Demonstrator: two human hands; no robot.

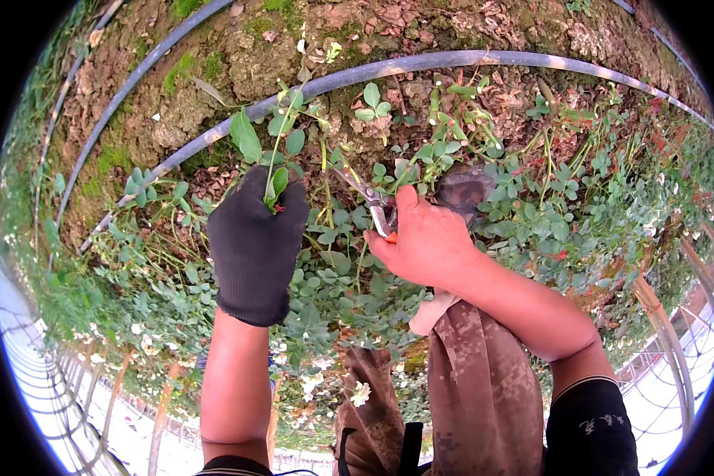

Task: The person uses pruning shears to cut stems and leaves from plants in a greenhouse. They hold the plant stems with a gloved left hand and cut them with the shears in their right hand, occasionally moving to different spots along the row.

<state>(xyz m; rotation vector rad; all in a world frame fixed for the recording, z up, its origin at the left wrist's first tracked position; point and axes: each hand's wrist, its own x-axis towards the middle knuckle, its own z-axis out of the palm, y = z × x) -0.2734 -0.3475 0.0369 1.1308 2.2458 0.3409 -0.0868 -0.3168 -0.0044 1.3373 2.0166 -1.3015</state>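
My left hand (260,232), in a black knit glove, is closed around a thin green cut stem (281,134) with a few leaves that points up and away from me. In my bare right hand (431,235) is a pair of pruning shears (376,202) with orange on the handle. Their metal blades angle up and left, near a green stem (325,172) between the two hands; whether they touch it I cannot tell. Beyond my right hand stands a rose bush base (461,122) with several pale cut stubs.
A grey-blue irrigation hose (416,62) curves across the mossy soil (262,59) beyond the plants, with another hose (116,107) at left. Leafy rose shoots (547,208) spread right. My camouflage-clad leg (482,369) is below, near white blooms (360,393) and wooden stakes (160,416).
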